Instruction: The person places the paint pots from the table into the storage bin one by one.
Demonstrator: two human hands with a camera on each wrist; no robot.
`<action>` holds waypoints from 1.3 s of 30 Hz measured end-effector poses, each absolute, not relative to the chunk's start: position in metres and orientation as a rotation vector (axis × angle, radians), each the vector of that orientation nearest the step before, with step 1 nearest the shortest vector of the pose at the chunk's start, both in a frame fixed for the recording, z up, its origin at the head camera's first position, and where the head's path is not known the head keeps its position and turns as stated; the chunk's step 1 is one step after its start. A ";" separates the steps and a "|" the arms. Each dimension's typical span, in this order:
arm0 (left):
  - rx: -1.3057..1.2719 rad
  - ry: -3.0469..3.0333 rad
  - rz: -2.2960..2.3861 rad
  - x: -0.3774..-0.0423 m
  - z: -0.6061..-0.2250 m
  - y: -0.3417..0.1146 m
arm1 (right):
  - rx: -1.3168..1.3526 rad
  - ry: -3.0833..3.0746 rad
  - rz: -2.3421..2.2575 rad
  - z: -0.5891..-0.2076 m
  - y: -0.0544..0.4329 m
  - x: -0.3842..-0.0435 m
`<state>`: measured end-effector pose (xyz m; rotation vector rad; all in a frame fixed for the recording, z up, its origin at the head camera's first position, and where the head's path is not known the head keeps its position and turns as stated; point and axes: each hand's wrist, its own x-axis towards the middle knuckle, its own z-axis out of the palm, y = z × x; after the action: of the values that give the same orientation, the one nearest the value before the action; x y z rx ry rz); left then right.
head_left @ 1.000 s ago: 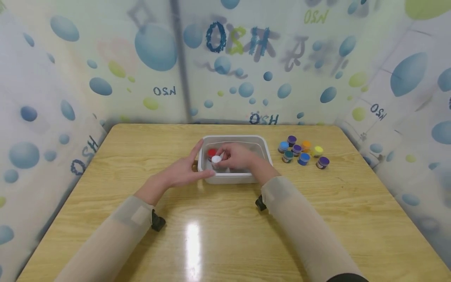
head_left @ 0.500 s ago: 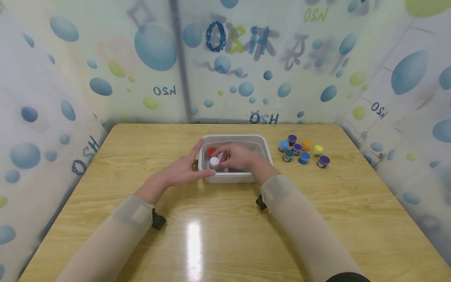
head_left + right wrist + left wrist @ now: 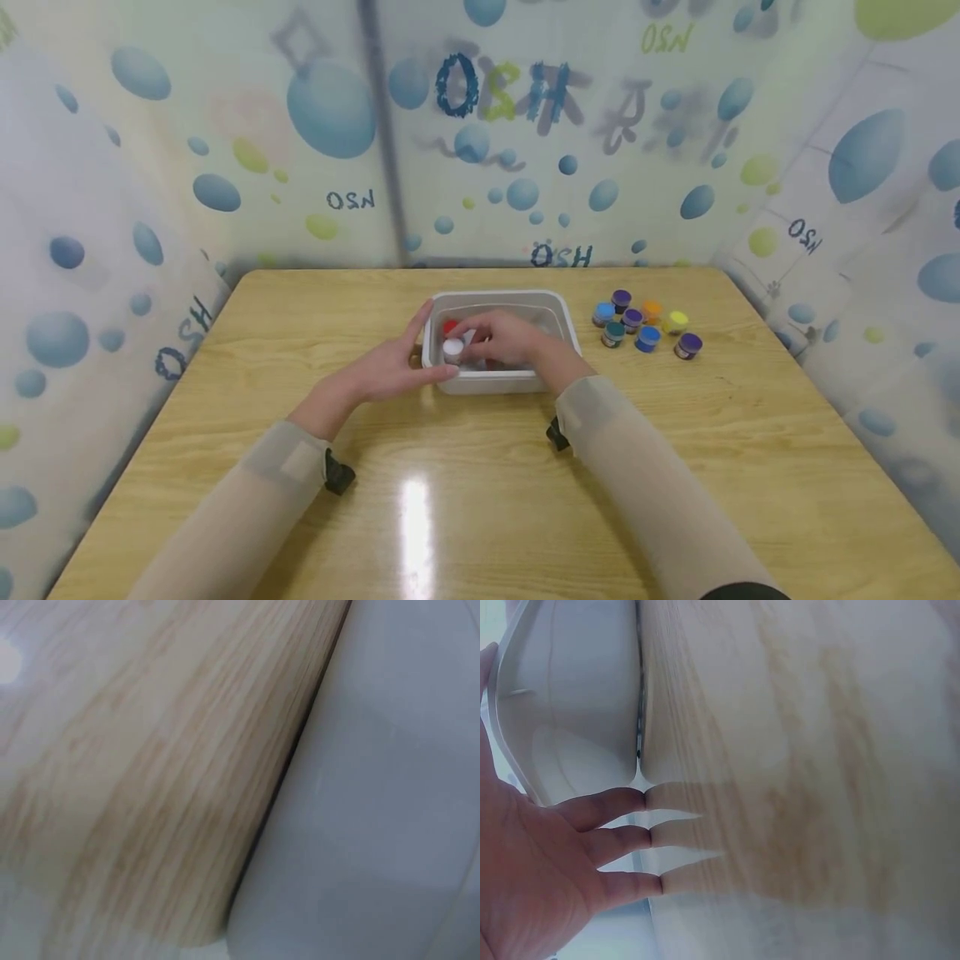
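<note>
A white rectangular bin sits on the wooden table. My left hand rests against its left end, thumb along the near rim and index finger at the far corner. In the left wrist view, the other left-hand fingers lie straight, tips down at the tabletop. Reaching inside, my right hand pinches a small white-lidded paint pot near the bin's left end. A red-lidded paint pot stands just behind it, partly covered by the right fingers. The right wrist view shows only the bin's outer wall and the table.
Several small paint pots stand loosely grouped right of the bin, among them a yellow-lidded pot, an orange-lidded pot and a dark purple-lidded pot. A patterned curtain hangs behind the table.
The white-lidded paint pot has shifted slightly left and toward me inside the bin, and it now stands more upright, with my right fingers at it. My left hand has stayed in place.
</note>
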<state>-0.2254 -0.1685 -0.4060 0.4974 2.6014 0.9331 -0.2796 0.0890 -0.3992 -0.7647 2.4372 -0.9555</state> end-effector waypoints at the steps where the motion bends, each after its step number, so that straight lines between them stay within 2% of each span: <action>1: 0.498 2.599 0.937 -0.225 -0.406 -0.168 | -0.767 2.437 -0.955 -0.399 0.090 -0.280; 23: 0.517 2.587 0.981 -0.223 -0.409 -0.167 | -0.836 2.500 -0.954 -0.379 0.107 -0.267; 30: 0.500 2.594 0.964 -0.224 -0.407 -0.166 | -0.751 2.570 -1.039 -0.360 0.142 -0.251; 39: 0.488 2.603 0.963 -0.224 -0.408 -0.167 | -0.587 2.672 -1.149 -0.349 0.212 -0.233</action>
<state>-0.2239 -0.1667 -0.4084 0.4884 2.6031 0.9631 -0.2332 0.2122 -0.3489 -0.5872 2.6716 -1.1489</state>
